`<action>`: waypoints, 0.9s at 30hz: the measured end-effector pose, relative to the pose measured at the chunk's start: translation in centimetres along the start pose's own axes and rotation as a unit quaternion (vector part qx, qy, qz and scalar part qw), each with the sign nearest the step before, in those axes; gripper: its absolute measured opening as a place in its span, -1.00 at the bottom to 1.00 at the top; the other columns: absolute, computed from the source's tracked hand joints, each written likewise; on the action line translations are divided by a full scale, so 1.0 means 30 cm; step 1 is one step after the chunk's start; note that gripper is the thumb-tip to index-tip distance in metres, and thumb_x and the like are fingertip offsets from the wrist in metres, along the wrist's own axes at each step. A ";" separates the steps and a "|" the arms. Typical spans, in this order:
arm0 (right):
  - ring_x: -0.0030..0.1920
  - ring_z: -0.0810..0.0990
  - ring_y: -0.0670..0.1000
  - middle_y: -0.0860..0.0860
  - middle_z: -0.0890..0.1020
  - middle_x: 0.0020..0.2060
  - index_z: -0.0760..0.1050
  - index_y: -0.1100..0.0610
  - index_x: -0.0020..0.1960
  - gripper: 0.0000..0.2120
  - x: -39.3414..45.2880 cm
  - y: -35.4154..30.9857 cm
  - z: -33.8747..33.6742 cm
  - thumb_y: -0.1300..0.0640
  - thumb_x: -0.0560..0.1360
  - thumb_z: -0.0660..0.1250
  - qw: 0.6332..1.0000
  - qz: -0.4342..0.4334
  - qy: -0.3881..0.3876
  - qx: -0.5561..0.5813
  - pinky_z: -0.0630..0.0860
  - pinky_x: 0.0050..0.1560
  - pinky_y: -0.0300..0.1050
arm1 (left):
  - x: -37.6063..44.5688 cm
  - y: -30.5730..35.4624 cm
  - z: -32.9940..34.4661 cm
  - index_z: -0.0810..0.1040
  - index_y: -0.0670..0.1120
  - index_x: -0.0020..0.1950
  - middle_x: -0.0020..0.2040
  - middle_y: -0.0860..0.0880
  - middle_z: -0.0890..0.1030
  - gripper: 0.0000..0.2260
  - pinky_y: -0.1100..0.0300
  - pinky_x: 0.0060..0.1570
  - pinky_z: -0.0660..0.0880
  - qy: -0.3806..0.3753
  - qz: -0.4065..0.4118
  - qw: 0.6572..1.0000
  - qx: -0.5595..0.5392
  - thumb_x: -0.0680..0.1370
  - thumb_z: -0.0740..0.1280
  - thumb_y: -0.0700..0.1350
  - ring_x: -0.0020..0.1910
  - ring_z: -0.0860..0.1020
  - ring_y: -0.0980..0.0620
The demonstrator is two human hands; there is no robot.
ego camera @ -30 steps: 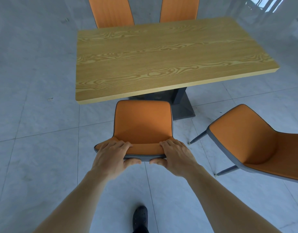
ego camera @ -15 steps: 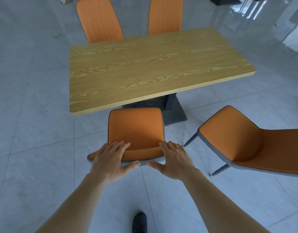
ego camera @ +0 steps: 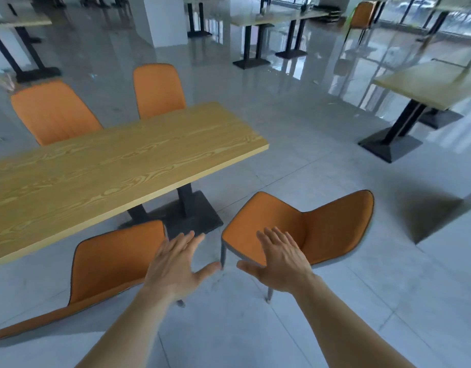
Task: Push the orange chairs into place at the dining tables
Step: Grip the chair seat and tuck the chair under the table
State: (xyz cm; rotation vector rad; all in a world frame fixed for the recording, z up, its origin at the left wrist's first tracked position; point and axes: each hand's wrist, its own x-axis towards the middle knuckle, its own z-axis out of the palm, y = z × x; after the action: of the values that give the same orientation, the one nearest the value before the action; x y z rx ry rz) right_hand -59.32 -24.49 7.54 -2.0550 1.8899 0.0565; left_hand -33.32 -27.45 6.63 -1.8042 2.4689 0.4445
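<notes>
A wooden dining table (ego camera: 117, 166) stands at the left. An orange chair (ego camera: 109, 264) sits at its near side, its seat under the table edge. A second orange chair (ego camera: 332, 221) stands to the right, turned away from the table and apart from it. My left hand (ego camera: 176, 266) hovers open between the two chairs, holding nothing. My right hand (ego camera: 282, 256) is open over the front of the second chair's seat; whether it touches is unclear. Two more orange chairs (ego camera: 52, 112) (ego camera: 158, 90) stand at the table's far side.
The table's black pedestal base (ego camera: 191, 216) lies on the grey tiled floor near the second chair's legs. Another table (ego camera: 428, 83) on a black base stands at the right. Further tables, a white pillar (ego camera: 162, 19) and a distant orange chair (ego camera: 361, 15) are behind.
Both hands have let go of the near chair's backrest and spread open. The view has swung right, and my hands now hover toward the second chair.
</notes>
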 end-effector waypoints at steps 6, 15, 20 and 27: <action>0.65 -0.10 0.06 0.02 0.05 0.66 0.02 0.06 0.67 0.07 -0.167 0.500 -0.160 -0.64 0.40 -0.05 0.995 0.088 0.040 0.018 -0.15 0.62 0.06 | 0.194 0.502 0.027 0.08 0.17 0.64 0.65 0.07 0.13 -0.11 -0.07 0.59 -0.05 0.023 0.078 0.996 -0.025 0.42 -0.12 0.63 0.62 0.06 0.02; 0.65 -0.08 0.05 0.02 0.06 0.66 0.00 0.03 0.67 0.11 -0.177 1.087 -0.269 -0.69 0.37 -0.15 0.985 0.165 0.051 0.005 -0.13 0.63 0.08 | 0.580 1.045 0.070 0.08 0.17 0.63 0.66 0.07 0.09 -0.18 -0.07 0.59 -0.09 0.003 0.143 0.989 -0.039 0.48 0.00 0.57 0.63 0.01 0.00; 0.65 -0.06 0.04 -0.01 0.08 0.66 0.02 0.04 0.67 0.07 -0.046 1.358 -0.347 -0.65 0.40 -0.11 0.981 0.188 0.039 -0.010 -0.15 0.61 0.04 | 0.846 1.247 0.141 0.07 0.18 0.63 0.65 0.08 0.10 -0.15 -0.08 0.58 -0.07 -0.012 0.154 0.987 -0.052 0.45 -0.05 0.60 0.62 0.04 0.02; 0.65 -0.04 0.04 0.01 0.07 0.66 0.01 0.07 0.67 0.08 0.200 1.620 -0.458 -0.66 0.41 -0.11 0.987 0.163 0.008 -0.017 -0.11 0.62 0.03 | 1.097 1.393 0.151 0.06 0.19 0.63 0.66 0.08 0.09 -0.15 -0.09 0.56 0.00 -0.022 0.106 0.992 -0.069 0.45 -0.05 0.61 0.63 0.04 0.01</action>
State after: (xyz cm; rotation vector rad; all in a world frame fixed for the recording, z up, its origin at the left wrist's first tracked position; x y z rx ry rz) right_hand -108.73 -36.55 7.93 -1.7509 2.2295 0.1535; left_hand -83.62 -45.12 3.74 -1.5601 2.6715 0.6761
